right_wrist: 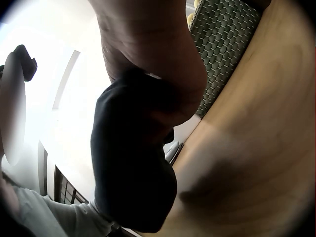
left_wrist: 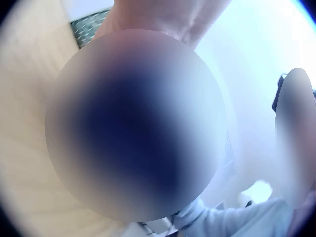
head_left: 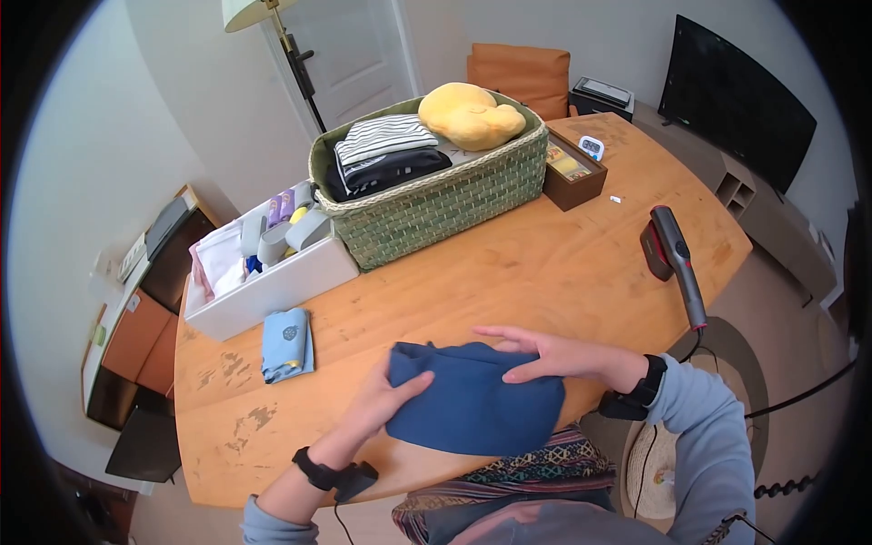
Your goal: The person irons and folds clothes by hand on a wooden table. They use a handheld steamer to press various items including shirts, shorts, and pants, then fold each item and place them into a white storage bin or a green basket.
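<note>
A piece of dark blue cloth [head_left: 477,400], possibly a folded garment, is held up between both hands near the table's front edge. At its left end, my left hand [head_left: 377,400] grips it with the thumb lying over the front. My right hand [head_left: 545,356] holds the upper right side, thumb across the front and a finger stretched out behind. In the right wrist view the cloth [right_wrist: 131,163] hangs from the right hand [right_wrist: 158,64]. A blurred circle covers most of the left wrist view. Left of the hands lies a folded light blue cloth [head_left: 287,345] with a dark print.
A green woven basket [head_left: 436,222] with folded clothes and a yellow plush stands at the back. Beside it are a white bin [head_left: 272,304] of small items and a brown box [head_left: 581,186]. A corded handheld appliance [head_left: 677,263] lies at the right of the wooden table [head_left: 509,282].
</note>
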`<state>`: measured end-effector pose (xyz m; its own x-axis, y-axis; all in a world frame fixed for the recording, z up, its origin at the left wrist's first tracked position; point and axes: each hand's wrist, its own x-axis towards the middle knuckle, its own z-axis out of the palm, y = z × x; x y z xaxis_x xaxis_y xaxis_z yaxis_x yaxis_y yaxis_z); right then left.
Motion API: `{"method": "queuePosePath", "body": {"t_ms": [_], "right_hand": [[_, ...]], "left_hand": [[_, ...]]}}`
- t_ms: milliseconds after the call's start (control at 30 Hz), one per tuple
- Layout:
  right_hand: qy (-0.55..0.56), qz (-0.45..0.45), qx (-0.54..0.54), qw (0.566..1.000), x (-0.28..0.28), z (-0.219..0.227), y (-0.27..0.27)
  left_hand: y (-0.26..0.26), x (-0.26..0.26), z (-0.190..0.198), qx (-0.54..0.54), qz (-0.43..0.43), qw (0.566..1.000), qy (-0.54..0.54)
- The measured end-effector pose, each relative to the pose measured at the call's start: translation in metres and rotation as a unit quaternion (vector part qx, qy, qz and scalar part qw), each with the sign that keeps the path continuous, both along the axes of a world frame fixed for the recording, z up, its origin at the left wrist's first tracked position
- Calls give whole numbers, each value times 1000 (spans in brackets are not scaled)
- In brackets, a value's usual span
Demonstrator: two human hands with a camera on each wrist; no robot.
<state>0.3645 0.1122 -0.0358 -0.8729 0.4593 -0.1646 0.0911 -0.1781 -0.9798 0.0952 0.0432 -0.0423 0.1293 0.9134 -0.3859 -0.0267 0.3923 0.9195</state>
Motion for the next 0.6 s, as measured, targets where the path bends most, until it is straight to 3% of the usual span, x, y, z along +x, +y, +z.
{"method": "queuePosePath", "body": {"t_ms": [33, 133, 200, 400, 533, 600], "right_hand": [[-4, -23, -37, 999, -1, -1, 1], [-22, -94, -76, 992, 3, -6, 5], [-18, -101, -87, 991, 10, -7, 8], [-19, -143, -95, 985, 28, -12, 21], [-56, -159, -93, 981, 31, -12, 26], [-59, -164, -99, 980, 31, -19, 30]], "left_hand": [[-1, -8, 2, 58, 47, 994, 76], [-6, -49, 23, 137, 85, 981, 109], [-11, -90, 35, 176, 163, 962, 130], [-49, -243, 57, 287, 346, 892, 51], [-92, -344, 27, 260, 328, 906, 56], [-112, -388, -9, 140, 359, 904, 184]]}}
